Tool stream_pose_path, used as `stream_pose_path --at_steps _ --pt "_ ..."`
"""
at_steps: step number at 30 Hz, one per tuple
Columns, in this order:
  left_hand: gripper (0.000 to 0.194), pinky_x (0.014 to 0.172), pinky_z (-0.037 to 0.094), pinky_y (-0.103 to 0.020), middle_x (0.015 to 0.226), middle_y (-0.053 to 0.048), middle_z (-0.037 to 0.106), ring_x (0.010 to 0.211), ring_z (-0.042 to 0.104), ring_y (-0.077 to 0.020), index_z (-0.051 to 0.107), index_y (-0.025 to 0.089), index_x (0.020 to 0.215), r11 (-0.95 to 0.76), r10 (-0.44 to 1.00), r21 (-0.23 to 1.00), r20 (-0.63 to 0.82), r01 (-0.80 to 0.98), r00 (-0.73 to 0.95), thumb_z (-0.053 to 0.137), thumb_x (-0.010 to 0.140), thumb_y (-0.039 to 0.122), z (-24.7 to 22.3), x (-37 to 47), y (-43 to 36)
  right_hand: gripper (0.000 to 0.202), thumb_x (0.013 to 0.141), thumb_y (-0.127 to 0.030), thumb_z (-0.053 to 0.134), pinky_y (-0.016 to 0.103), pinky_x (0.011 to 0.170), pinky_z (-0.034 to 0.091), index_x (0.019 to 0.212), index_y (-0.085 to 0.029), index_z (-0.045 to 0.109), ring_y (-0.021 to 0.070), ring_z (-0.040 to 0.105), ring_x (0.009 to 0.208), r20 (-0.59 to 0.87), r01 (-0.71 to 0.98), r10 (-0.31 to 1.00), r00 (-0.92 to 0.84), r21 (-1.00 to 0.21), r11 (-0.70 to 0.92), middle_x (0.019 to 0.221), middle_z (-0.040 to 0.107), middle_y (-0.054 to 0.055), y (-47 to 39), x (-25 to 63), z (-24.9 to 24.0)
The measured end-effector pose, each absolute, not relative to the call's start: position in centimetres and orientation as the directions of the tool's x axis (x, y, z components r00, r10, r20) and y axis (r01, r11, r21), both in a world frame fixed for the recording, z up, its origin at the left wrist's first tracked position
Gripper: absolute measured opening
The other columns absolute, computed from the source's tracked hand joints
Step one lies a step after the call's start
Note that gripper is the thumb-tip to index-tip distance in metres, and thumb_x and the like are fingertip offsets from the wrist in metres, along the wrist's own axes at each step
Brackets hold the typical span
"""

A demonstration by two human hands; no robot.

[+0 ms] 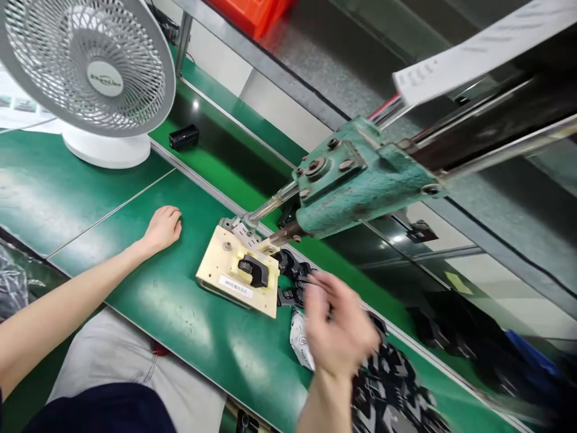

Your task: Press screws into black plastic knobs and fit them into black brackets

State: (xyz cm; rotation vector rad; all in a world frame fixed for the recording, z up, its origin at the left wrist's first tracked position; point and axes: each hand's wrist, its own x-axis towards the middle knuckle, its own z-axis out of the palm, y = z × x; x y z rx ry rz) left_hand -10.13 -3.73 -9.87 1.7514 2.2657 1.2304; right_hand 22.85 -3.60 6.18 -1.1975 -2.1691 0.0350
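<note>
My left hand [164, 228] rests on the green tabletop [180, 325], its fingers curled in and nothing seen in them. To its right is a cream fixture plate [214, 255] with a label, and a black plastic part [255, 270] sits in its nest. Above the plate reaches a green press head [360, 180]. My right hand [340, 325] is blurred, right of the plate, over black parts; its fingers are bent together, and what they may hold is hidden. A white printed packet [301, 340] lies beside that hand.
A white fan [106, 78] stands at the upper left. Many black parts [392, 385] are heaped at the lower right. A small black object [184, 137] lies behind the metal rail. An orange-red bin [252, 15] sits on the shelf above.
</note>
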Motion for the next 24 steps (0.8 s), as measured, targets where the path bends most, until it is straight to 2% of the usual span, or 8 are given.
stream_pose_path --at_steps 4,7,10,15,17,19,21,24 --pt "0.020 0.099 0.044 -0.047 0.103 -0.013 0.065 0.105 0.058 -0.0281 0.063 0.017 0.087 0.041 0.844 0.588 0.412 0.807 -0.343 0.045 0.078 0.018 -9.9 -10.4 -3.5 0.045 0.080 -0.034 0.059 0.048 0.097 0.051 0.120 -0.014 0.058 0.0321 0.058 0.116 0.228 0.702 0.761 -0.607 -0.296 0.648 0.123 0.061 0.017 -0.7 20.9 2.4" --pt "0.019 0.096 0.045 -0.048 0.101 -0.014 0.066 0.103 0.059 -0.0290 0.062 0.016 0.086 0.027 0.845 0.597 0.414 0.801 -0.338 0.045 0.078 0.018 -9.2 -10.8 -3.2 0.044 0.076 -0.029 0.063 0.047 0.099 0.050 0.118 -0.016 0.058 0.0299 0.059 0.114 0.131 0.683 0.750 -0.648 -0.335 0.649 0.120 0.063 0.015 0.4 21.1 1.9" --pt "0.019 0.092 0.047 -0.048 0.097 -0.014 0.067 0.098 0.061 -0.0290 0.061 0.015 0.086 0.003 0.822 0.629 0.441 0.777 -0.360 0.044 0.079 0.019 -7.9 -10.7 -3.7 0.044 0.076 -0.025 0.066 0.048 0.093 0.052 0.118 -0.017 0.058 0.0290 0.061 0.109 0.223 0.625 0.687 -0.692 -0.292 0.724 0.117 0.064 0.013 0.0 22.1 3.9" --pt "0.022 0.085 0.052 -0.036 0.094 -0.011 0.069 0.090 0.065 -0.0209 0.059 0.016 0.098 -0.121 0.808 0.719 0.471 0.684 -0.353 0.041 0.087 0.021 -6.0 -5.2 -10.5 0.049 0.082 -0.008 0.056 0.045 0.087 0.054 0.130 -0.018 0.050 0.0265 0.060 0.107 0.541 0.503 0.446 -0.713 -0.049 0.863 0.113 0.065 0.012 -5.0 23.7 5.2" --pt "0.025 0.084 0.052 -0.033 0.098 -0.009 0.069 0.091 0.066 -0.0190 0.056 0.019 0.112 -0.208 0.858 0.928 0.325 0.309 -0.398 0.049 0.087 0.022 -4.9 -1.4 -14.1 0.052 0.082 -0.004 0.055 0.043 0.084 0.055 0.131 -0.017 0.048 0.0252 0.060 0.107 0.624 0.472 0.373 -0.687 -0.007 0.882 0.108 0.066 0.011 -7.6 23.9 4.1" --pt "0.040 0.090 0.051 -0.035 0.111 -0.009 0.068 0.101 0.065 -0.0203 0.049 0.023 0.126 -0.068 0.959 0.992 0.036 -0.106 -0.281 0.054 0.086 0.021 -3.2 1.9 -16.8 0.050 0.080 -0.002 0.058 0.042 0.082 0.056 0.128 -0.015 0.050 0.0255 0.059 0.108 0.675 0.461 0.349 -0.650 -0.014 0.887 0.105 0.067 0.012 -9.8 24.0 2.7" --pt "0.051 0.089 0.051 -0.036 0.110 -0.009 0.069 0.100 0.065 -0.0216 0.048 0.024 0.130 0.139 0.980 0.901 -0.185 -0.412 -0.076 0.060 0.080 0.020 -1.4 3.7 -17.9 0.045 0.078 0.000 0.059 0.042 0.081 0.057 0.122 -0.012 0.054 0.0263 0.059 0.109 0.699 0.453 0.360 -0.618 -0.058 0.890 0.103 0.067 0.012 -11.5 24.1 1.2" --pt "0.053 0.073 0.054 -0.031 0.080 -0.004 0.071 0.074 0.066 -0.0174 0.053 0.022 0.127 0.270 0.946 0.781 -0.323 -0.563 0.006 0.062 0.076 0.016 0.5 3.1 -18.0 0.043 0.076 0.003 0.057 0.041 0.077 0.059 0.117 -0.011 0.056 0.0256 0.059 0.108 0.729 0.480 0.438 -0.527 -0.170 0.861 0.104 0.066 0.012 -13.4 24.6 -0.8"
